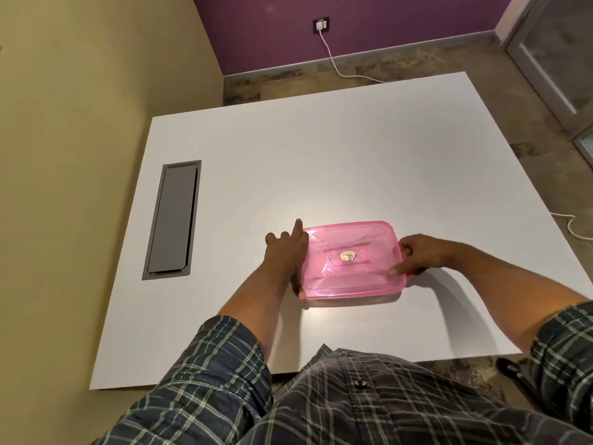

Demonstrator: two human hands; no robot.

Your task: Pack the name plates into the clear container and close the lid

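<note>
The pink-lidded container [351, 258] sits on the table [321, 155] between my hands, light, slick, bendy plastic by my judgement, best held by its rims: my left hand [285, 255] presses straight-fingered against one short edge, my right hand [417, 255] pinches the other.

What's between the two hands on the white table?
Head view: the pink translucent rectangular lidded container, left hand against its left edge, right hand pinching its right edge. Nothing else.

pink see-thru lid [353, 244], wht table [321, 155], purple wall [385, 27], grn plaid shirt [353, 409]
</note>
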